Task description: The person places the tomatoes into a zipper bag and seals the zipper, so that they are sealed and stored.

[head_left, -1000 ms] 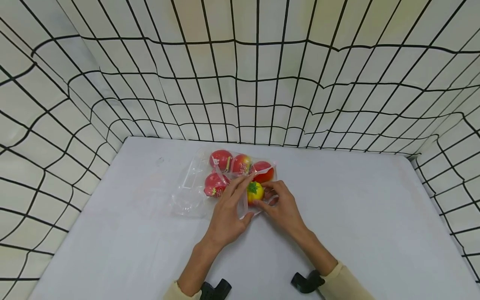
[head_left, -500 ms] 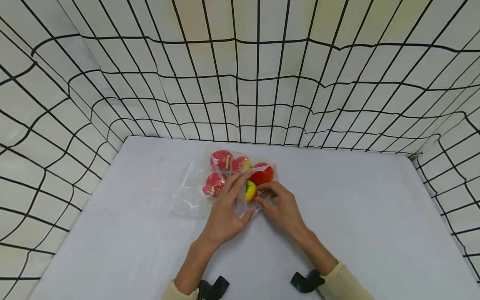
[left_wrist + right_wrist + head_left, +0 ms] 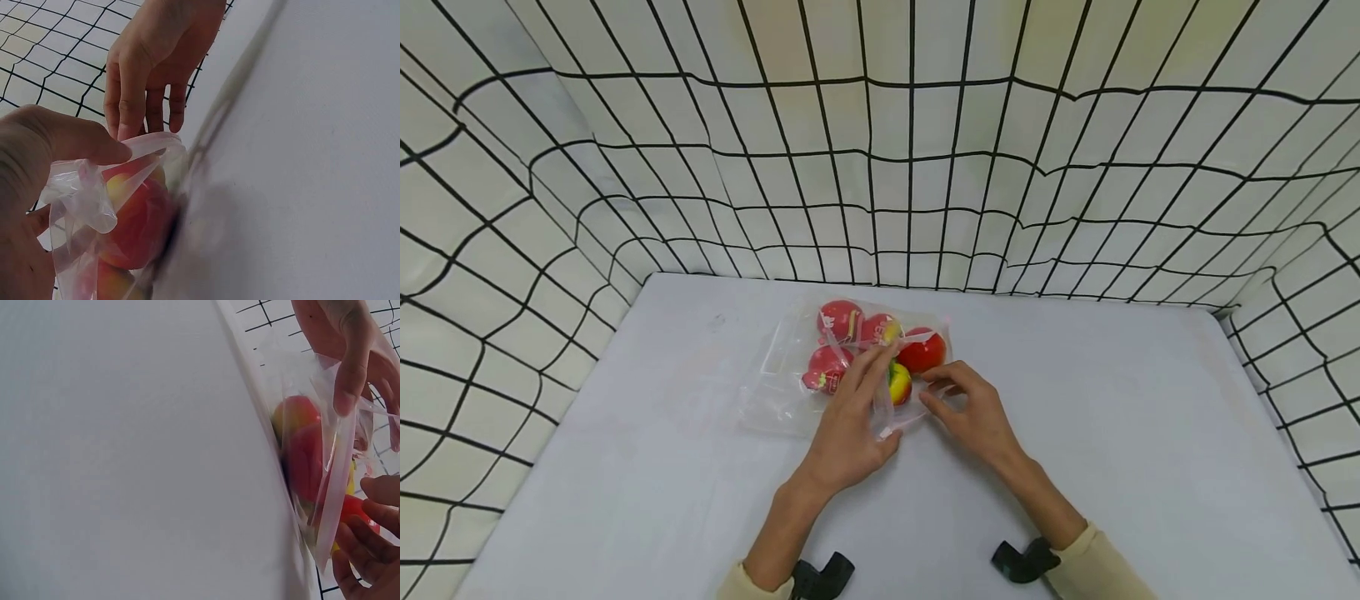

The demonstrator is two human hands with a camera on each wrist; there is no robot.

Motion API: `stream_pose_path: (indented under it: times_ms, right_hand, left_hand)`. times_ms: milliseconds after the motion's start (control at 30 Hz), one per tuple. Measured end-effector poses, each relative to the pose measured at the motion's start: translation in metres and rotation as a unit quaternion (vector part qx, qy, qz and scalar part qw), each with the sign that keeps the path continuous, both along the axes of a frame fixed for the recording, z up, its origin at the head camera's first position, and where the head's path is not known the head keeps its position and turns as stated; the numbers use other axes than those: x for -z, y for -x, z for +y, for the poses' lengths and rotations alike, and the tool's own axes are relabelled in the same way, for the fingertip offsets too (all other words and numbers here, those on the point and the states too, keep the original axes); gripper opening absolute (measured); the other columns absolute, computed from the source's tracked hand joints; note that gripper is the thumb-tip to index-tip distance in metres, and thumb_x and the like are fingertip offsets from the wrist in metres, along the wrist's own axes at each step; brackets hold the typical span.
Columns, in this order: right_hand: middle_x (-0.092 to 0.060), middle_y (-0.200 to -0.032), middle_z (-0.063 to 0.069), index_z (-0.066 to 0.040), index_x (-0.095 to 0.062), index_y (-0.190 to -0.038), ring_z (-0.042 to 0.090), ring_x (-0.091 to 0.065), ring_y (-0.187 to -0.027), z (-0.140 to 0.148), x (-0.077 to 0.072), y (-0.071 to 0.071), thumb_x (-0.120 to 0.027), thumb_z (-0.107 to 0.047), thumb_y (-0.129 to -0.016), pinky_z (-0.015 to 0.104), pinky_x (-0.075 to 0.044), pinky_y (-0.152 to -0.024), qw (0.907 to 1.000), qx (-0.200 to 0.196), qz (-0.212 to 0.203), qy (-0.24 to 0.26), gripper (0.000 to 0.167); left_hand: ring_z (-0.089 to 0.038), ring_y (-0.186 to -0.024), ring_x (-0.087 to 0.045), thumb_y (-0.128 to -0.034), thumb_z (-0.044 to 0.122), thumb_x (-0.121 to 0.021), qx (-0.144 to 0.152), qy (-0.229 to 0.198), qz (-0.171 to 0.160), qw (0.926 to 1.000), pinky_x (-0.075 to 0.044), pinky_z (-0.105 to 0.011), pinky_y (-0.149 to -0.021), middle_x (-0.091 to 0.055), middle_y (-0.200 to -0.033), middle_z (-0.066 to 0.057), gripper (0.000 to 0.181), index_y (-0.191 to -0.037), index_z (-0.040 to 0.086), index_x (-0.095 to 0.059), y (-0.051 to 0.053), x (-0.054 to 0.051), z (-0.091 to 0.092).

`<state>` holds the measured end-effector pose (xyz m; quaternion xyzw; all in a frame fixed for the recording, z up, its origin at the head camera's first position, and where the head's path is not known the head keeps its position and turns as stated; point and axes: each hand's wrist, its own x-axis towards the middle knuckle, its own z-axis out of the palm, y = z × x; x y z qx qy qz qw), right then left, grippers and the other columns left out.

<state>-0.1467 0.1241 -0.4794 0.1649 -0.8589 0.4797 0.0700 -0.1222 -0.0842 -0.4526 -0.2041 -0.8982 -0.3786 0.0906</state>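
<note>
A clear zip bag [image 3: 778,400] with a pinkish zip edge lies on the white table, holding several round fruits, mostly red. Just inside its mouth is a red and yellow fruit [image 3: 900,385] with a green top; a plain red one [image 3: 922,350] sits behind it. My left hand [image 3: 848,433] spreads the mouth, straight fingers on the far side and the thumb [image 3: 352,390] against the near zip edge. My right hand [image 3: 973,412] is at the bag's right side, loosely bent fingers [image 3: 129,109] at the rim, no fruit in them. Film partly veils the fruits.
The white table [image 3: 1112,433] stretches out on both sides of the bag. Black wire mesh [image 3: 913,183] stands along the back and both sides. Dark wrist-worn devices [image 3: 1026,560] sit near the sleeves.
The red and yellow fruit has moved left, deeper into the bag and partly behind my left hand. My right fingers have let go of it and drawn slightly right.
</note>
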Motion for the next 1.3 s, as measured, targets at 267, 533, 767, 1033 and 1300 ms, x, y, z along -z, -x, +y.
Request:
stream_pose_path:
  times_ms: [267, 533, 767, 1033, 1300]
  right_hand:
    - [-0.07, -0.115, 0.009, -0.011, -0.071, -0.121, 0.025, -0.07, -0.105, 0.012, -0.001, 0.001, -0.08, -0.008, -0.09, 0.049, -0.064, -0.091, 1.0, 0.001, 0.003, 0.009, 0.032]
    - [-0.065, -0.121, 0.013, -0.006, -0.067, -0.127, 0.027, -0.07, -0.108, 0.024, -0.004, 0.01, -0.077, -0.009, -0.093, 0.048, -0.064, -0.091, 0.9995, 0.028, -0.009, 0.009, 0.036]
    - [-0.06, -0.127, 0.02, -0.007, -0.062, -0.137, 0.03, -0.069, -0.111, 0.038, -0.006, 0.022, -0.073, -0.003, -0.095, 0.049, -0.063, -0.09, 0.9987, 0.049, -0.012, -0.002, 0.044]
    - [-0.064, -0.13, 0.018, -0.016, -0.054, -0.15, 0.032, -0.068, -0.115, 0.045, -0.006, 0.032, -0.066, 0.003, -0.097, 0.049, -0.063, -0.091, 0.9989, 0.028, -0.017, -0.034, 0.058]
    - [-0.065, -0.132, 0.011, -0.016, -0.064, -0.139, 0.031, -0.066, -0.118, 0.052, -0.003, 0.039, -0.068, 0.005, -0.095, 0.049, -0.064, -0.092, 0.997, 0.01, -0.013, -0.075, 0.049]
  left_hand:
    - [-0.021, -0.15, -0.041, -0.0678, 0.005, -0.094, -0.001, -0.004, 0.004, 1.0, -0.054, -0.045, -0.111, -0.04, -0.161, -0.001, 0.118, -0.164, 0.032, -0.031, -0.001, 0.002, 0.001]
    - [-0.021, -0.149, -0.041, -0.0686, 0.004, -0.092, -0.011, -0.009, -0.005, 0.9999, -0.056, -0.046, -0.108, -0.041, -0.16, 0.001, 0.117, -0.163, 0.034, -0.031, -0.004, 0.001, -0.002]
    - [-0.022, -0.151, -0.039, -0.069, 0.004, -0.091, -0.002, -0.021, 0.004, 0.9998, -0.059, -0.047, -0.104, -0.039, -0.163, -0.001, 0.115, -0.163, 0.037, -0.032, -0.005, 0.0, -0.004]
    - [-0.02, -0.151, -0.039, -0.0665, 0.005, -0.091, 0.018, -0.037, 0.016, 0.999, -0.062, -0.045, -0.098, -0.042, -0.161, 0.0, 0.112, -0.161, 0.035, -0.038, -0.006, -0.001, -0.006]
    - [-0.016, -0.149, -0.04, -0.0683, 0.003, -0.09, 0.053, -0.07, 0.008, 0.9961, -0.061, -0.041, -0.101, -0.043, -0.16, 0.003, 0.106, -0.16, 0.03, -0.042, -0.005, -0.003, -0.009]
